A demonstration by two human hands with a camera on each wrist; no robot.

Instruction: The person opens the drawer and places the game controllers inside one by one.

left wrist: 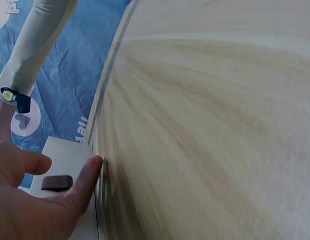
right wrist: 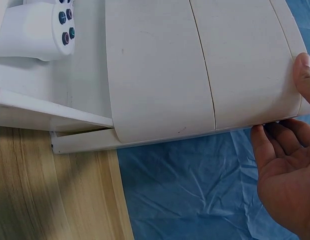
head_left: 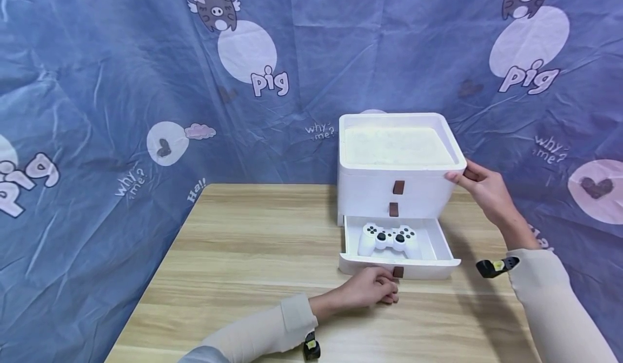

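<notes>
A white cabinet of stacked drawers (head_left: 370,195) stands on the table, its lowest drawer (head_left: 428,271) pulled out. Inside that drawer lies a white game controller (head_left: 389,239) with black thumbsticks. My left hand (head_left: 370,288) is at the drawer's front, left of its brown pull tab (head_left: 398,271). In the left wrist view, the thumb and a finger of the left hand (left wrist: 49,202) stand apart, a brown tab (left wrist: 57,183) visible between them. My right hand (head_left: 486,190) grips the cabinet's upper right front corner, thumb on the front, fingers (right wrist: 264,145) against the side.
The cabinet has a shallow open tray top (head_left: 399,144) with a raised rim. Two closed drawers with brown tabs (head_left: 398,187) sit above the pulled-out one. The wood-grain table (head_left: 243,255) extends left and forward; a blue printed cloth (head_left: 311,71) hangs behind and at the sides.
</notes>
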